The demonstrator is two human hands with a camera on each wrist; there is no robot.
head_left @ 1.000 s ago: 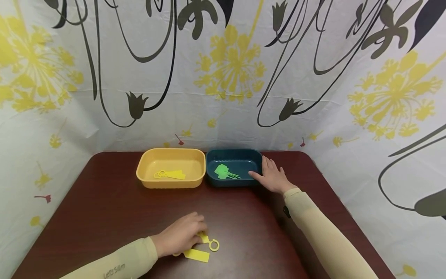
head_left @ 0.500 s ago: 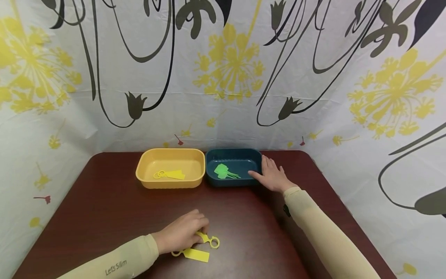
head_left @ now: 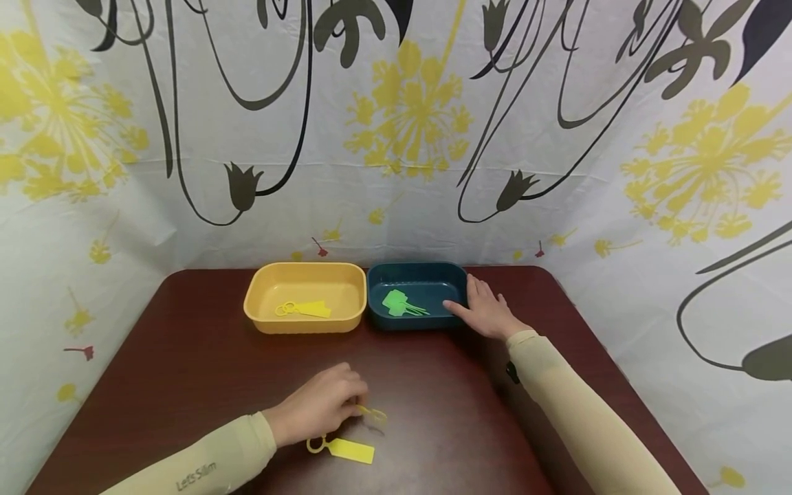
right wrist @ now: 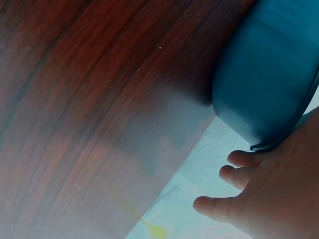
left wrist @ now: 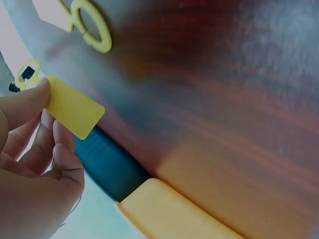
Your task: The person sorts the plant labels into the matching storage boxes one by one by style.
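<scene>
My left hand (head_left: 320,405) pinches a yellow ring tag (left wrist: 76,107) between thumb and fingers, lifted a little off the table. The tag's flat plate and ring stick out past the thumb in the left wrist view. Another yellow ring tag (head_left: 351,450) lies flat on the table just below that hand. At the far right, my right hand (head_left: 485,313) rests over the right end of the dark blue bin (head_left: 417,324), thumb inside the rim and fingers extended along the outside. Several green tags (head_left: 396,302) lie in this bin.
A yellow bin (head_left: 306,326) stands against the blue bin's left side, with several yellow ring tags (head_left: 312,309) in it. Both bins are near the back edge of the dark wooden table (head_left: 185,357). A patterned cloth (head_left: 396,227) hangs behind and at the sides.
My left hand has raised one yellow ring tag off the table, away from the other, which stays lying. The right hand keeps its place on the blue bin.
</scene>
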